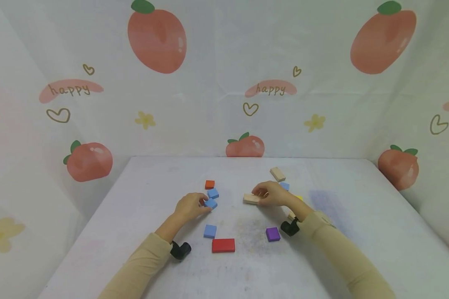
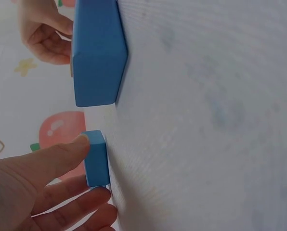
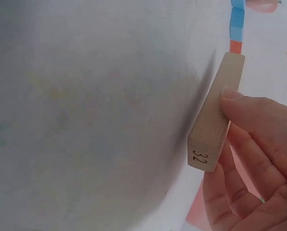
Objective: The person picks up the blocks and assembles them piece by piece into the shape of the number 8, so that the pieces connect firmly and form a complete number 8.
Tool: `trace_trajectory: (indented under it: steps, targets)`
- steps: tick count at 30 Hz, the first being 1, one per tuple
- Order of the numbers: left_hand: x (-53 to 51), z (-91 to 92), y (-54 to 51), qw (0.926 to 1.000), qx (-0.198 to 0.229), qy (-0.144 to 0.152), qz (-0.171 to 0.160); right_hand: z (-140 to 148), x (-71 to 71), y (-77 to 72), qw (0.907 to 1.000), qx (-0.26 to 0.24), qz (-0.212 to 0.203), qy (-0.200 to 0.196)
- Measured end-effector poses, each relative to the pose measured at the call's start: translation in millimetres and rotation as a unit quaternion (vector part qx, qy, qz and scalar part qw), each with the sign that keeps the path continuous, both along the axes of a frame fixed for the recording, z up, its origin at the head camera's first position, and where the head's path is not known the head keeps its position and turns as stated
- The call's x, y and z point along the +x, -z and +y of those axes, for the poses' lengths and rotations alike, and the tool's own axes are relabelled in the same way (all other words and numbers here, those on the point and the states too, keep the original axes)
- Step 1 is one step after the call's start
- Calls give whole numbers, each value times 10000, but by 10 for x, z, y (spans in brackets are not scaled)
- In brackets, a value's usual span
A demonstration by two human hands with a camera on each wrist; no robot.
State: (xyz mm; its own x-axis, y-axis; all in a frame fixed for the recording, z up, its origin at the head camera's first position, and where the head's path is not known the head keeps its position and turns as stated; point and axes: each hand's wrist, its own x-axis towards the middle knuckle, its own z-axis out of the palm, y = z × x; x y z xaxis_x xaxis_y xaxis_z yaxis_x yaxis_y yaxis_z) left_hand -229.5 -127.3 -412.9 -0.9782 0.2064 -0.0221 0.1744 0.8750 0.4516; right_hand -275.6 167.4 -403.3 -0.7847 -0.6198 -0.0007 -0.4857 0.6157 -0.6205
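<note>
My left hand (image 1: 190,207) pinches a small blue block (image 1: 211,203) low over the table; in the left wrist view the thumb of this hand (image 2: 52,187) lies on one side of the blue block (image 2: 96,159) and fingers on the other. My right hand (image 1: 272,194) holds a plain wooden block (image 1: 251,199) by its side. The right wrist view shows that wooden block (image 3: 215,106), marked 32 on its end, between the thumb and fingers of the right hand (image 3: 254,159). Just behind the left hand's block lies another blue block (image 1: 213,193).
An orange block (image 1: 209,184) lies farther back. Nearer the front are a blue block (image 1: 210,231), a red block (image 1: 223,245) and a purple block (image 1: 273,234). Around the right arm lie a wooden block (image 1: 277,174), a blue block (image 1: 284,186) and a partly hidden yellow block (image 1: 299,198).
</note>
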Motion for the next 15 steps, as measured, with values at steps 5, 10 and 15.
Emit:
trace_trajectory:
  steps: [5,10,15]
  targets:
    - [3,2,-9,10000,-44,-8,-29,-41,-35,-3,9999,-32,-99,-124]
    - [0,2,-16,10000,-67,-4,-30,-85,-62,16,9997,25,-160,-194]
    - [-4,-4,-18,10000,-65,6,17,-117,-86,30,9996,65,-147,-228]
